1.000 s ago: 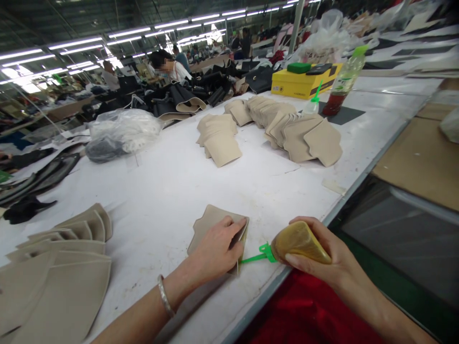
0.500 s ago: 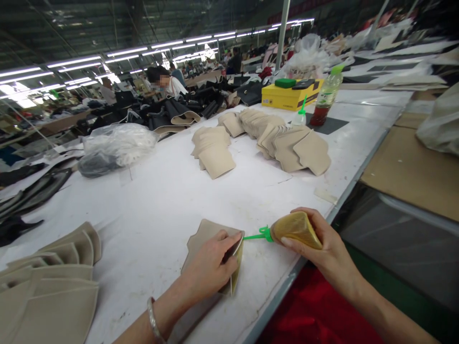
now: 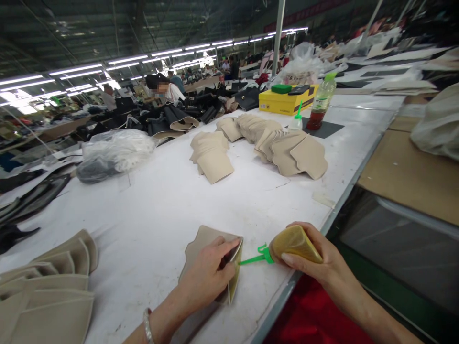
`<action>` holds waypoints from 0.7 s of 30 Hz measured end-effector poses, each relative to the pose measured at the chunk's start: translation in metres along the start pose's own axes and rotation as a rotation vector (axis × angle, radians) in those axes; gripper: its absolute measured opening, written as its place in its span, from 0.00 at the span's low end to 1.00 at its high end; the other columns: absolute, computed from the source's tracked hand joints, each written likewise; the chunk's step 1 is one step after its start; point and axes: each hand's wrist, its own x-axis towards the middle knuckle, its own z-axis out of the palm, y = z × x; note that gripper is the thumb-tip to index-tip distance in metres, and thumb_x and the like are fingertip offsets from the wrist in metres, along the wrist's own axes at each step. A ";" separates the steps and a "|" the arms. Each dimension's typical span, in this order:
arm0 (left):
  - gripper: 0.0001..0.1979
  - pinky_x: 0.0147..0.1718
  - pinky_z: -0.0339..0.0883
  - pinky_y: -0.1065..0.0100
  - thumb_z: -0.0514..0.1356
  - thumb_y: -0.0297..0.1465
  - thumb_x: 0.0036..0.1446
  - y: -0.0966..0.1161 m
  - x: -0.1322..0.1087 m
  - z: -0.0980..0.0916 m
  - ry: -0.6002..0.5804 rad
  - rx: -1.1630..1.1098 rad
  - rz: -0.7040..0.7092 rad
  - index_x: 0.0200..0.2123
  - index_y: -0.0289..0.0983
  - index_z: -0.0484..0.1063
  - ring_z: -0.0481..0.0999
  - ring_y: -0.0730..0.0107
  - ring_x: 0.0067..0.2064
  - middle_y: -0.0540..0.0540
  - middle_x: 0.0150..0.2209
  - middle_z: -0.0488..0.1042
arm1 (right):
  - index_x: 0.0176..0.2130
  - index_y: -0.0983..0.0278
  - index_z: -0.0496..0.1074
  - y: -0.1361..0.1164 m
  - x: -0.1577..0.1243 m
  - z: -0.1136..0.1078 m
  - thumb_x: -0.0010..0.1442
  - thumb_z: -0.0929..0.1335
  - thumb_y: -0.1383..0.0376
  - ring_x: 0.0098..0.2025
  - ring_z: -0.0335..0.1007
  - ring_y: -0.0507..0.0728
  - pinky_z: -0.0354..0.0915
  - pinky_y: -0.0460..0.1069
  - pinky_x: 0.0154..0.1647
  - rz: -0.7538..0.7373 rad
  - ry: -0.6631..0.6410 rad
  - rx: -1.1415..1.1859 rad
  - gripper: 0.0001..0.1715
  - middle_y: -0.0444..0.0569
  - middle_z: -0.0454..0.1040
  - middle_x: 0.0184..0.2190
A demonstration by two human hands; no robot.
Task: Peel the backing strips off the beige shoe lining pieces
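Left hand (image 3: 204,277): in the head view, its fingers grasp the flat beige panel with notched edges (image 3: 201,239), index stretched to 1 corner, thumb lower along the edge.
Beige panel: lying on the white tabletop (image 3: 150,210), near its front edge, with a yellowish underside showing at the right.
Right hand (image 3: 321,265): fingers clasped round the amber soft-plastic squeeze bottle (image 3: 294,243), which is tipped on its side.
Thin green nozzle (image 3: 253,259): points leftward, its tip at the panel's right edge, beside the left thumb.
Beige stacks: 1 fanned pile (image 3: 215,155) and 1 longer fanned row (image 3: 297,153) lie beyond the hands.
Yellow cardboard box (image 3: 279,104): farther back, just beside a clear bottle of red-brown liquid (image 3: 317,117).
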 end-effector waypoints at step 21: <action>0.29 0.35 0.61 0.70 0.51 0.21 0.51 -0.007 0.003 0.005 0.037 -0.053 -0.018 0.56 0.42 0.70 0.70 0.69 0.36 0.50 0.36 0.68 | 0.44 0.60 0.66 0.007 0.001 0.005 0.47 0.77 0.49 0.37 0.69 0.58 0.65 0.52 0.38 -0.018 0.222 -0.005 0.32 0.44 0.73 0.35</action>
